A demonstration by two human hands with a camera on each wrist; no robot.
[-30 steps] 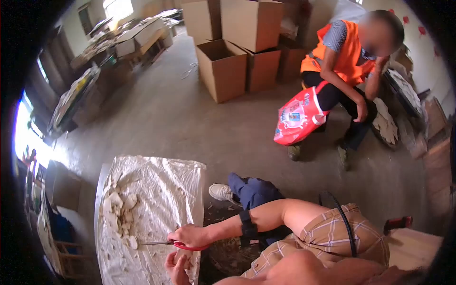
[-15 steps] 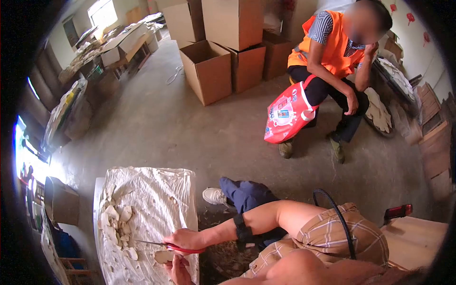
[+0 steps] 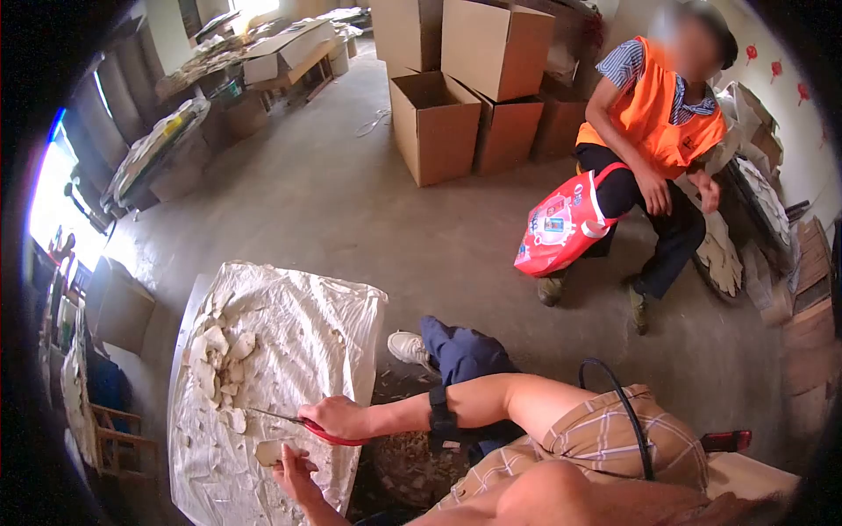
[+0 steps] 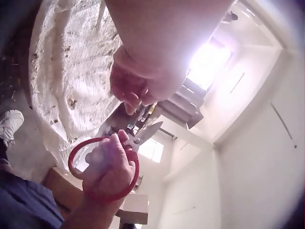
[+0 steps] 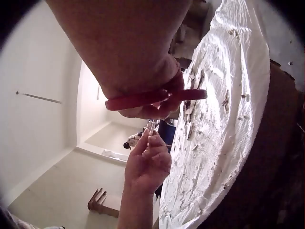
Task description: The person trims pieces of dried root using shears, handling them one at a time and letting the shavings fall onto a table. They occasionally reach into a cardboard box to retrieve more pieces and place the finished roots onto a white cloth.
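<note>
My right hand [image 3: 336, 418] grips a pair of scissors with red looped handles [image 4: 71, 160] and metal blades [image 3: 274, 415], which point left across the covered table. Below it in the head view, my left hand [image 3: 296, 473] pinches a thin, pale, flat piece [image 3: 268, 453] between thumb and fingers, apart from the blades. In the right wrist view the fingertips of this left hand [image 5: 148, 164] meet on the piece's edge. A heap of similar pale, irregular pieces [image 3: 210, 364] lies on the white sheet [image 3: 307, 333], left of both hands, with small scraps scattered round it.
A person in an orange vest [image 3: 653, 114] sits opposite, a red bag [image 3: 561, 223] hanging at the knee. Cardboard boxes [image 3: 434, 131] are stacked behind on the floor. Scraps litter the dark area [image 3: 408, 473] beside the table. More laden tables [image 3: 162, 145] line the left wall.
My left hand has drawn the pale piece left, away from beneath the scissors handles. The seated person has lowered the hand from the face. The head view has shifted.
</note>
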